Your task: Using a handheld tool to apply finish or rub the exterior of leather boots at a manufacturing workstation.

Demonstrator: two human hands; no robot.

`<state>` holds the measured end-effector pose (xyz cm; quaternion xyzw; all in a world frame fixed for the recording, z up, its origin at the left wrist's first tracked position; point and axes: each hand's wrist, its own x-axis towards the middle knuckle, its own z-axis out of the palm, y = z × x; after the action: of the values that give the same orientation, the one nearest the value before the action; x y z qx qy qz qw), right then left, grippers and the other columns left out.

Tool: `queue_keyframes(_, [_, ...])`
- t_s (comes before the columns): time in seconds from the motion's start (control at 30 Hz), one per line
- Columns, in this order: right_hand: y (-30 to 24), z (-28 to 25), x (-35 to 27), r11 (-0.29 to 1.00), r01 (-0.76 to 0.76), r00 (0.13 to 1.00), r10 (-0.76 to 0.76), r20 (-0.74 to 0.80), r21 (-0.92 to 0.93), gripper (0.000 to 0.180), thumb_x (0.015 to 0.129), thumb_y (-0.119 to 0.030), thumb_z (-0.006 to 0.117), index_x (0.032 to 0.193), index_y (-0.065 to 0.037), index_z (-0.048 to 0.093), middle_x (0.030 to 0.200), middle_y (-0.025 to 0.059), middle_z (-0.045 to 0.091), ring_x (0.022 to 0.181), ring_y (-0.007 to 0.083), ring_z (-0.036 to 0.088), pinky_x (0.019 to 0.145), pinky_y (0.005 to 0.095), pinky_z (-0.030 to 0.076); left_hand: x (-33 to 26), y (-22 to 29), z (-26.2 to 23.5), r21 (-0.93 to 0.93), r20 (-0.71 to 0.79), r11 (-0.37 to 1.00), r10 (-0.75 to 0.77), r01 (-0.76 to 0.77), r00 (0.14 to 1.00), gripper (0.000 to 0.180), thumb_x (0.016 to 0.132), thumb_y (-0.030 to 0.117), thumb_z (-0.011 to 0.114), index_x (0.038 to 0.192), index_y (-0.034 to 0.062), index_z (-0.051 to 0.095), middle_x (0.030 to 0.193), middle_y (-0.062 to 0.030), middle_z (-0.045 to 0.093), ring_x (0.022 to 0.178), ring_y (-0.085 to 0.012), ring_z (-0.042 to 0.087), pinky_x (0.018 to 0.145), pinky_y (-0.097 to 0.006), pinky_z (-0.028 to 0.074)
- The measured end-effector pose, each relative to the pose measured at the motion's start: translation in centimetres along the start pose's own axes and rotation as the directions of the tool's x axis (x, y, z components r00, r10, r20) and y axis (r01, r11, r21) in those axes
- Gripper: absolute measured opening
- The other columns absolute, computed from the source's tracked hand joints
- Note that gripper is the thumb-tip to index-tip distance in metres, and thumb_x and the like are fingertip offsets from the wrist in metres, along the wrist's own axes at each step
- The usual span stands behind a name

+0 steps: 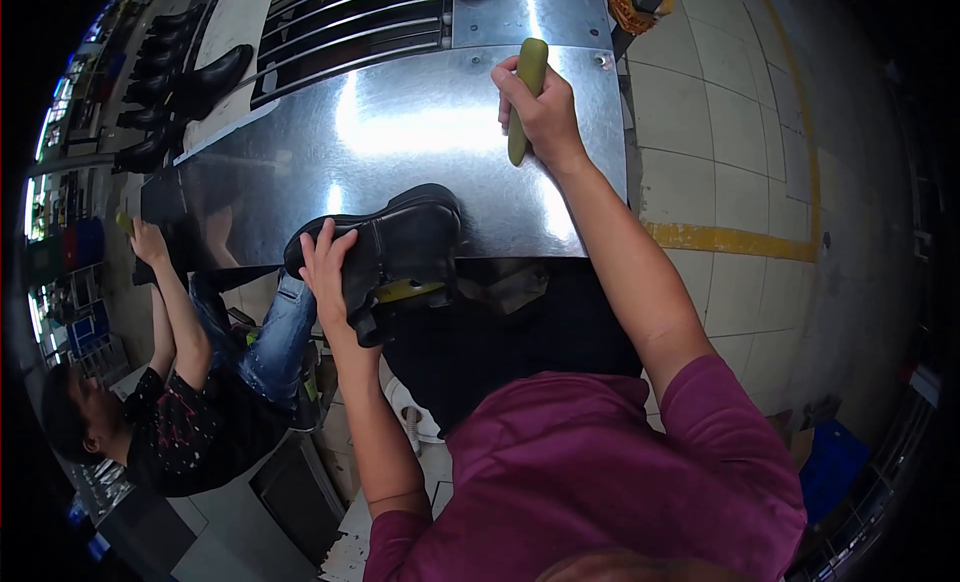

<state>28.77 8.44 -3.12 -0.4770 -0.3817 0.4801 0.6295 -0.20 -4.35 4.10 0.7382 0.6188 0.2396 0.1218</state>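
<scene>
A black leather boot (415,232) lies on its side at the near edge of a shiny metal worktable (420,167), partly hanging over toward my lap. Its toe points left, where my left hand (328,272) grips it with the fingers laid over the front. Up and to the right, above the table's right end, my right hand (545,112) is closed around an olive-green, rounded stick (530,77). The stick is held roughly upright in the picture and is apart from the boot. What it is made of I cannot tell.
Metal rollers (350,27) run beyond the table's far side. Several black boots (215,82) stand at the far left. On my left a co-worker in a black shirt (190,427) sits holding a small green thing (124,223). A blue crate (832,457) stands on the right.
</scene>
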Motion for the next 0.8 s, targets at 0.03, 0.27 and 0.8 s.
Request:
queue_keyframes(0.03, [0.0, -0.1, 0.2, 1.000, 0.001, 1.000, -0.001, 0.007, 0.011, 0.024, 0.097, -0.025, 0.072, 0.106, -0.005, 0.063, 0.071, 0.0014, 0.060, 0.061, 0.0110, 0.060, 0.055, 0.0265, 0.050, 0.3, 0.0, 0.0, -0.017, -0.014, 1.000, -0.002, 0.002, 1.000, 0.047, 0.090, 0.023, 0.064, 0.135, 0.0089, 0.060, 0.154, -0.0154, 0.051, 0.155, -0.0404, 0.030, 0.127, -0.058, 0.014])
queue_keyframes(0.27, [0.6, -0.4, 0.9, 1.000, 0.005, 1.000, -0.005, 0.001, -0.026, 0.023, 0.097, -0.025, 0.072, 0.106, -0.005, 0.064, 0.072, 0.0004, 0.060, 0.061, 0.0107, 0.060, 0.057, 0.0260, 0.050, -1.9, -0.9, -0.2, -0.001, -0.075, 0.994, 0.107, -0.107, 0.991, 0.057, 0.082, 0.030, 0.075, 0.132, 0.0054, 0.064, 0.140, -0.0155, 0.063, 0.141, -0.0406, 0.051, 0.123, -0.058, 0.022])
queue_keyframes(0.8, [1.3, 2.3, 1.8, 0.999, -0.029, 0.999, 0.029, -0.015, 0.021, 0.028, 0.097, -0.024, 0.073, 0.109, -0.002, 0.063, 0.073, 0.0039, 0.060, 0.060, 0.0130, 0.060, 0.056, 0.0289, 0.052, -8.9, -6.0, 3.8, -0.309, -0.180, 0.937, -0.224, 0.161, 0.958, 0.078, 0.072, 0.002, 0.092, 0.139, 0.0015, 0.052, 0.142, -0.0177, 0.058, 0.136, -0.0338, 0.054, 0.118, -0.044, 0.040])
